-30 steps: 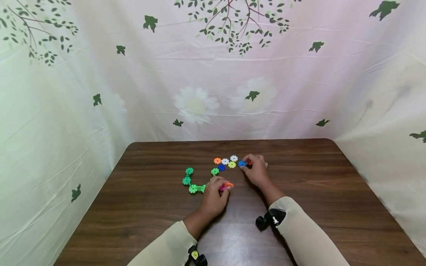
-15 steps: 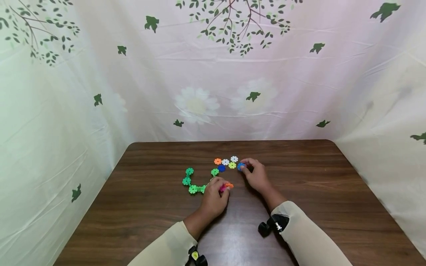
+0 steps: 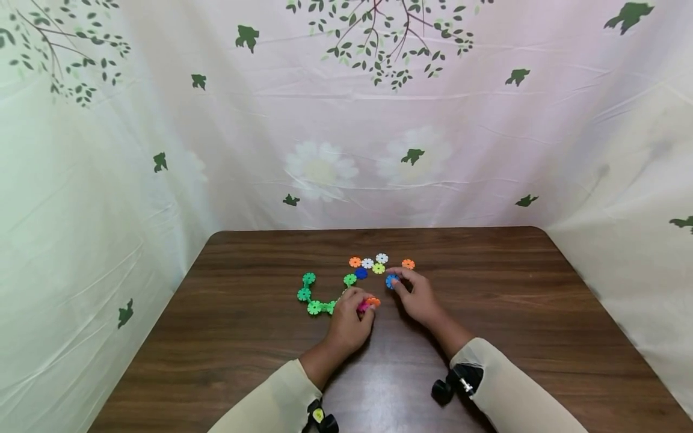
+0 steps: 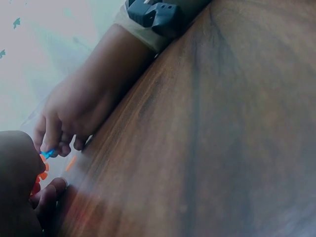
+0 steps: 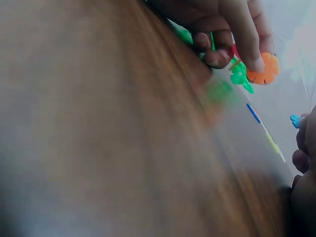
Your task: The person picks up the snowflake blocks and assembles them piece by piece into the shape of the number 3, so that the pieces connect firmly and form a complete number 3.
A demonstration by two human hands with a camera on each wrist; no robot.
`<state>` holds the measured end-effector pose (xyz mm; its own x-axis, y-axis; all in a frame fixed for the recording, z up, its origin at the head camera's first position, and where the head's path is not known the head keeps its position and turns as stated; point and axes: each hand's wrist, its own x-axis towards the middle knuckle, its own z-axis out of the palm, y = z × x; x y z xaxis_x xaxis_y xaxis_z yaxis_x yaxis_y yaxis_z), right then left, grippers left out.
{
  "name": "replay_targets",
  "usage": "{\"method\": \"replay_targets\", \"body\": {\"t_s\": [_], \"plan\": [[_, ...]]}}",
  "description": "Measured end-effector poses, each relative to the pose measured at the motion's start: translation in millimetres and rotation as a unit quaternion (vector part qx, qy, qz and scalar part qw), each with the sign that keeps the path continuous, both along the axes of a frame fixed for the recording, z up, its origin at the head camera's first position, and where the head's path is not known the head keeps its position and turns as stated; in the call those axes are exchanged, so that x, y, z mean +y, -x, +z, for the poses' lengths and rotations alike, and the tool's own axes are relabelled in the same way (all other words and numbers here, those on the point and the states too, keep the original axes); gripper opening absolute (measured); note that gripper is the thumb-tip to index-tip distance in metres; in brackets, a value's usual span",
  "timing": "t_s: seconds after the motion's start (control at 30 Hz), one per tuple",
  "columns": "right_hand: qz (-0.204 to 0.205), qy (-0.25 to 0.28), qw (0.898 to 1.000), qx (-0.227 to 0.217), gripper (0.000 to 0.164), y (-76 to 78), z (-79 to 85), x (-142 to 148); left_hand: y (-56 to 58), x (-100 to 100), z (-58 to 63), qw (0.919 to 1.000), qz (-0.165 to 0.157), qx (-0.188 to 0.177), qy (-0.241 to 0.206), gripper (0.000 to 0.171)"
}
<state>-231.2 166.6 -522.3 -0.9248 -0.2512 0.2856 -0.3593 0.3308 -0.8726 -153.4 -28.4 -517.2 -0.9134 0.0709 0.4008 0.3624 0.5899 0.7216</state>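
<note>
In the head view my left hand (image 3: 351,322) pinches an orange flower-shaped disc (image 3: 373,302) joined to a pink disc (image 3: 363,307). A curved chain of green flower discs (image 3: 314,307) extends left from beneath that hand, partly hidden by it. My right hand (image 3: 418,296) holds a light blue flower disc (image 3: 392,281) between thumb and fingers, a short way up and right of the orange one. The right wrist view shows the orange disc (image 5: 264,69) at the left fingertips, and the blue disc (image 5: 296,121) at the right ones.
Loose flower discs lie beyond the hands: an orange one (image 3: 354,262), two white ones, a yellow-green one (image 3: 378,268) and a dark blue one (image 3: 361,273). Another orange disc (image 3: 408,264) lies behind the right hand. A printed curtain (image 3: 346,120) stands behind the brown table (image 3: 227,361).
My right hand has drawn the light blue disc nearer to me, away from the loose discs. The orange disc behind it now shows fully. The left hand stays in place.
</note>
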Motion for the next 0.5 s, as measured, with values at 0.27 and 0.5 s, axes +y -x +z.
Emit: {"method": "replay_targets", "body": {"t_s": [0.27,0.5], "plan": [[0.035,-0.026,0.999,-0.008,0.034,-15.1,1.2,7,0.3,0,0.2,0.9998,0.008,-0.012,0.012,0.012],[0.058,-0.036,0.997,-0.039,0.039,-18.6,3.0,8,-0.2,-1,-1.0,0.9998,0.002,-0.018,0.008,0.013]]}}
